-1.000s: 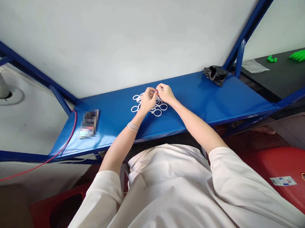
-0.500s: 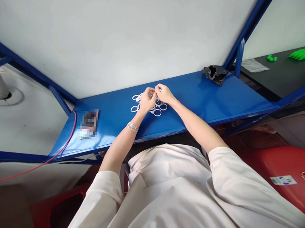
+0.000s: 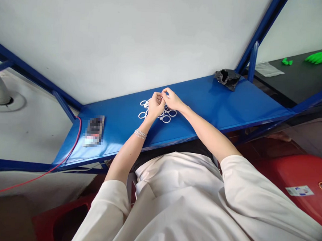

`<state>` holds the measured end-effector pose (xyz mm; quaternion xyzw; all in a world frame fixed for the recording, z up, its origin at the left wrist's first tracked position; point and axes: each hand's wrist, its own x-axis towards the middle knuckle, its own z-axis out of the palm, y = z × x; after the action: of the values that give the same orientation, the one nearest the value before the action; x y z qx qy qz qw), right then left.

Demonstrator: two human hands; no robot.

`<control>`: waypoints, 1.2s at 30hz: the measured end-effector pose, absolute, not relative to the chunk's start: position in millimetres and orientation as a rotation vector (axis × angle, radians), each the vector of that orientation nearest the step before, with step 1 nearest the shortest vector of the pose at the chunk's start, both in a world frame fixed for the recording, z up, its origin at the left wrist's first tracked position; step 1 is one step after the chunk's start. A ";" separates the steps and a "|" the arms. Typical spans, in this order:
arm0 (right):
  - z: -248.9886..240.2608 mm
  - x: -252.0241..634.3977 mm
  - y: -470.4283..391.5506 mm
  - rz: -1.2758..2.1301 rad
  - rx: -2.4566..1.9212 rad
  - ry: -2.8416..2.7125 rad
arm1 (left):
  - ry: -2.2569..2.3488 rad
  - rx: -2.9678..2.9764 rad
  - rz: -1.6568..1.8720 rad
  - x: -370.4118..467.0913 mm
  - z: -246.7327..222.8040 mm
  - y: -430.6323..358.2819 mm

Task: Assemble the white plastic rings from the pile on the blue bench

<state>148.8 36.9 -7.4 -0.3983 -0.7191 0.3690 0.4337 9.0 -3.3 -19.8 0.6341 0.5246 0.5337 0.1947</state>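
Several thin white rings (image 3: 165,119), seemingly joined in a flower-like cluster, are on the blue table under my hands. My left hand (image 3: 155,104) is over the cluster with its fingers curled in, covering part of the rings. Right beside it, my right hand (image 3: 171,98) is closed in a pinch, its fingertips meeting those of my left hand. Whatever small thing the fingertips hold is hidden between them.
The blue table (image 3: 205,105) runs along a white wall. A crumpled black bag (image 3: 228,79) lies at its back right. At the left are a pixelated object (image 3: 93,131) and a red cable (image 3: 77,137). A red stool (image 3: 291,172) stands at my right.
My right fingertips have shifted slightly left, closer to my left fingers. The rings and my left hand look nearly unchanged.
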 end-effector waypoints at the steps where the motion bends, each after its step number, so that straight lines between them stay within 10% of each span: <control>1: -7.0 148.5 36.2 0.927 -1.003 -1.794 | 1.472 1.777 1.492 8.8 -20.2 -2.9; 36: -6.3 150.8 35.5 0.854 -1.004 -1.796 | 1.507 1.859 1.414 6.5 -21.9 -2.5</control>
<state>150.8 35.5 -6.3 -0.4044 -0.7236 0.3438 0.4411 6.5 -2.5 -21.9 0.6580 0.5334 0.5003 0.1798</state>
